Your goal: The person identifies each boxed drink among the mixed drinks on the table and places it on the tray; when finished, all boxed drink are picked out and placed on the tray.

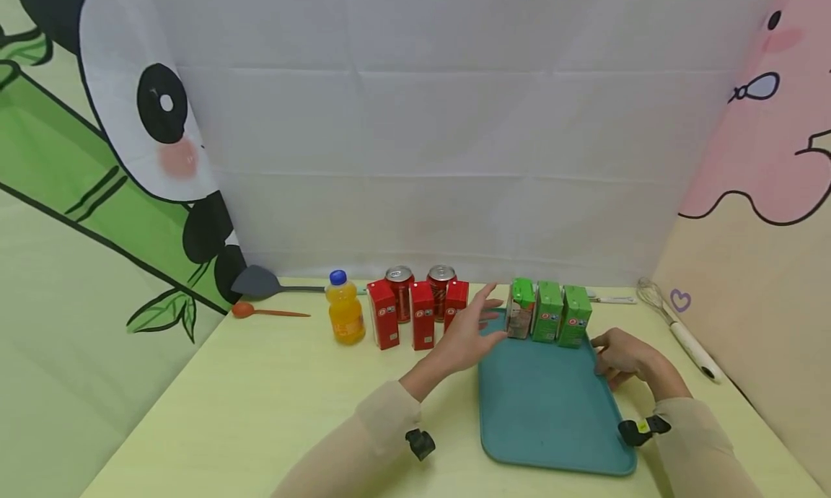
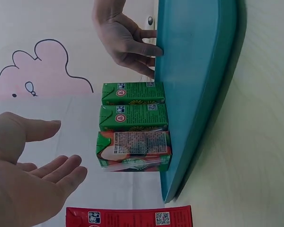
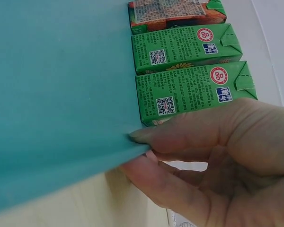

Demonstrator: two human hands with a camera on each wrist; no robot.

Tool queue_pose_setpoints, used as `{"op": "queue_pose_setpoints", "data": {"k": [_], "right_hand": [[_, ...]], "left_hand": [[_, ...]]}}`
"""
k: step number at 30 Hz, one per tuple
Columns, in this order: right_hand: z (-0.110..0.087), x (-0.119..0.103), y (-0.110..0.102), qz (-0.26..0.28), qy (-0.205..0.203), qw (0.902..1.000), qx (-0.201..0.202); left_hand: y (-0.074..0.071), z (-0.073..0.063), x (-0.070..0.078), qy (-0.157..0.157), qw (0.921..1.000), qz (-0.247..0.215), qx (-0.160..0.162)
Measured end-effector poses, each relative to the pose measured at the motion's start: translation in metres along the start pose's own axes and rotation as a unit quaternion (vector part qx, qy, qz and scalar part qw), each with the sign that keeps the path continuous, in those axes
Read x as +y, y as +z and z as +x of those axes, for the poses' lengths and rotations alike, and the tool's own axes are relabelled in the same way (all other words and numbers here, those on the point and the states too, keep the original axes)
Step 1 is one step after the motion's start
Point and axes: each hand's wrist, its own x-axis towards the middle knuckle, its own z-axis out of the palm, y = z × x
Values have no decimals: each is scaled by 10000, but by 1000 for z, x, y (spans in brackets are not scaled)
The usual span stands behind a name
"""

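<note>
Plainly, cloth (image 1: 448, 137) backs the table (image 1: 260, 411), left hand (image 1: 469, 332) spread, right hand (image 1: 626, 357) pinching the tray (image 1: 548, 408).

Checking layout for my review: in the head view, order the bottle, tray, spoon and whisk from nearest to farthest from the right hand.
1. Tray: right rim pinched by the right hand.
2. Whisk: to the hand's right.
3. Bottle: well to the left.
4. Spoon: farther left, past the bottle.
</note>
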Motion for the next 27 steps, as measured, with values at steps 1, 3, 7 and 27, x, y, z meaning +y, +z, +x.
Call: {"op": "queue_pose_setpoints", "data": {"k": [1,3,7,27], "right_hand": [[0,0,1,24,18,10000,9],[0,1,2,29,-4,10000,-15],[1,2,1,36,-29,10000,-50],[1,0,0,46,54,10000,-48]], "left_hand": [[-2,-2,-1,31,10000,-5,15],[-8,-5,-2,114,9999,-24,89],[-24,-7,-6,203,9993,20,302],[-54,10,-14,94,9893,1318,622]]}}
